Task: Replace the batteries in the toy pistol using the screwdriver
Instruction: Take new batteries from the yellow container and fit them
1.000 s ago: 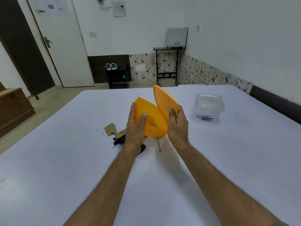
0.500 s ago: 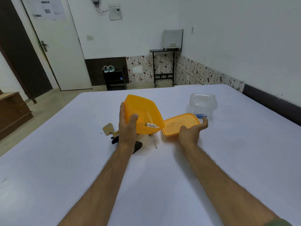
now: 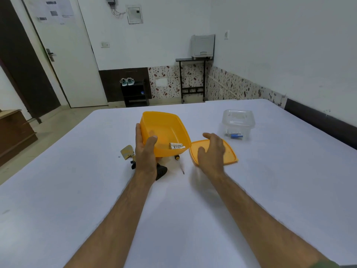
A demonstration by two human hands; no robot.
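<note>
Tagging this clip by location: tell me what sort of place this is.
Probably a plain room in a home or small office, not a workshop: a big white table, a shoe rack with sneakers by the door, and a printer on a corner stand.

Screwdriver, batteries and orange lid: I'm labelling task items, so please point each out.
screwdriver (image 3: 180, 165), head view, on its metal shaft.
batteries (image 3: 176, 146), head view, on the white cells inside the orange box.
orange lid (image 3: 229, 151), head view, on its bare right part.

Left hand (image 3: 145, 151) up at eleven o'clock, thumb and fingers clamped around something. Right hand (image 3: 211, 149) hovers at one o'clock, fingers relaxed.
</note>
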